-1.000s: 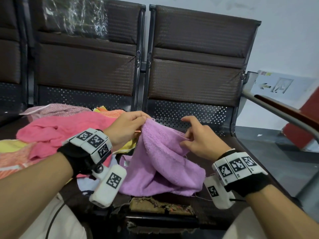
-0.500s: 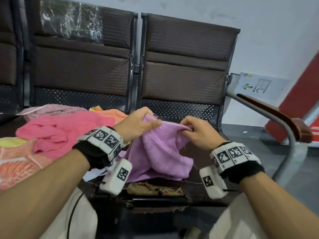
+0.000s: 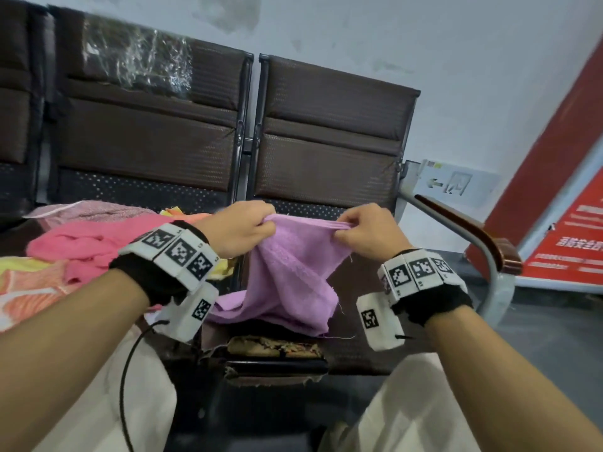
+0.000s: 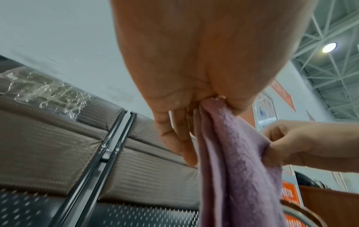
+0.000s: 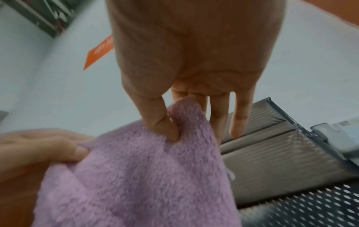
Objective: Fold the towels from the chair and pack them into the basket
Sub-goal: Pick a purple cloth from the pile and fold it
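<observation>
A purple towel (image 3: 293, 275) hangs between my two hands above the right brown chair seat (image 3: 355, 350), its lower end still bunched on the seat. My left hand (image 3: 241, 231) pinches the towel's top edge at its left end, and my right hand (image 3: 362, 233) pinches the same edge further right. The left wrist view shows the towel (image 4: 233, 153) gripped between thumb and fingers. In the right wrist view the thumb presses the towel (image 5: 155, 176) against the fingers. A pile of pink (image 3: 88, 243), orange and yellow towels lies on the left seat. No basket is in view.
Brown padded chair backs (image 3: 326, 132) stand behind the hands. A metal armrest with a wooden top (image 3: 470, 236) curves along the right side. The seat's front edge (image 3: 274, 349) is torn. A red sign (image 3: 567, 243) stands at the far right.
Both hands have risen and moved apart along the towel's top edge, lifting the purple towel off the seat and stretching the edge. The head view has tilted upward.
</observation>
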`<state>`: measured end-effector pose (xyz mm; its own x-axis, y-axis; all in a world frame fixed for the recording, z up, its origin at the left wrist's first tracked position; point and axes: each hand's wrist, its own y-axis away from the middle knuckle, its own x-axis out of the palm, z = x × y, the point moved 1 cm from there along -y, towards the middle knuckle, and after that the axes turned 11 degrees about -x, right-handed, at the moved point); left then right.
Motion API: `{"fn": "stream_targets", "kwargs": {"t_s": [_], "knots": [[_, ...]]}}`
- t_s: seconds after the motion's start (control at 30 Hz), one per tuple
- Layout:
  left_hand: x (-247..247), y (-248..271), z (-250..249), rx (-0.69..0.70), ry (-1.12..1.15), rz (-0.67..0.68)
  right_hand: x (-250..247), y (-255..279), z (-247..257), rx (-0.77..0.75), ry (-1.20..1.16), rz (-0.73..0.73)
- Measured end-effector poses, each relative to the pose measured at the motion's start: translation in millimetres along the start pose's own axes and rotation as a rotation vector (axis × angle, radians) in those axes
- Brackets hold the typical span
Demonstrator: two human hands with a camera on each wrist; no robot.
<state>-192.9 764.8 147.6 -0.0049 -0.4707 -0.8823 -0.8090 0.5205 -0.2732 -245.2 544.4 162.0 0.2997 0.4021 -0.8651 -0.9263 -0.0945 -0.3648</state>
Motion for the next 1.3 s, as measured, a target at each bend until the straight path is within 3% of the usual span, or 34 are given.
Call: {"fn": "stream_targets", "kwargs": {"t_s": [0.27, 0.53, 0.8, 1.0, 1.13, 1.23, 1.3], "knots": [[-71.3, -22.6, -10.7, -0.146, 0.137, -0.279, -53.7, -46.7, 34.9, 0.031, -0.263, -0.430], [-66.2, -74.6, 3.8, -0.255, 0.160, -0.239, -29.0, -83.6, 10.6, 0.113, -0.358, -0.389], [-73.7, -84.1, -0.5, -0.247, 0.446, -0.462, -23.7, -89.4, 3.0, -0.029, -0.530, -0.499], [-4.8, -17.2, 3.6, -0.291, 0.571, -0.301, 35.3, -12.4, -5.1, 0.066, -0.668, -0.421], [46.0, 40.0, 4.3, -0.259, 0.522, -0.080, 75.5, 52.0, -19.9, 0.178, -0.631, -0.304], [73.7, 65.7, 4.8, -0.207, 0.417, 0.140, 96.7, 84.9, -31.9, 0.280, -0.668, -0.328], [84.1, 71.0, 9.3, -0.215, 0.449, 0.166, 108.8, 93.2, -36.9, 0.357, -0.663, -0.336]]}}
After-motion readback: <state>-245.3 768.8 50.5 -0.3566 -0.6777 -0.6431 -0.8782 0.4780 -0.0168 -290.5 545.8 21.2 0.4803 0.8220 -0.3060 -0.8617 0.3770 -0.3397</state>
